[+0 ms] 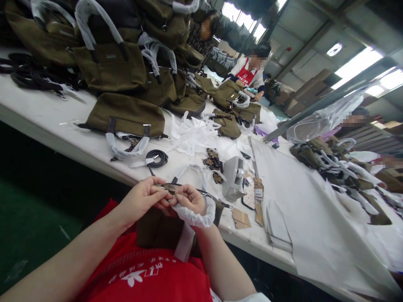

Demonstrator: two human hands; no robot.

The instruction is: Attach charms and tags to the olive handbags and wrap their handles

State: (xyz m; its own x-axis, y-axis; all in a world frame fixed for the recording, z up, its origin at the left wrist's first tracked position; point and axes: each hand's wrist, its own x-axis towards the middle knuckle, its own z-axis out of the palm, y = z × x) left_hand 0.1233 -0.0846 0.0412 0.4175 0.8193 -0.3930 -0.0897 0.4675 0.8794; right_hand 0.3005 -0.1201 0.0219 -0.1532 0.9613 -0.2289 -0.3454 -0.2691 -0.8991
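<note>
An olive handbag (154, 230) rests against my red apron at the table's edge, its top partly covered by my hands. My left hand (151, 196) is closed on the zippered edge of this bag. Beside it, almost touching, my right hand (191, 200) has its fingers pinched together at the same opening; whatever small part lies between them is hidden. The bag's white-wrapped handle (197, 217) loops around my right wrist. A second wrapped handle (193, 167) stands up behind my hands. Just beyond, a coiled black strap (156, 158) lies on the table.
Another olive bag (126, 115) lies ahead, before a tall pile of bags (110, 63). White wrapping scraps (195, 132), leopard-print pieces (213, 161), a grey tape dispenser (233, 178) and a phone (248, 199) sit to the right. A co-worker (248, 73) stands across the table.
</note>
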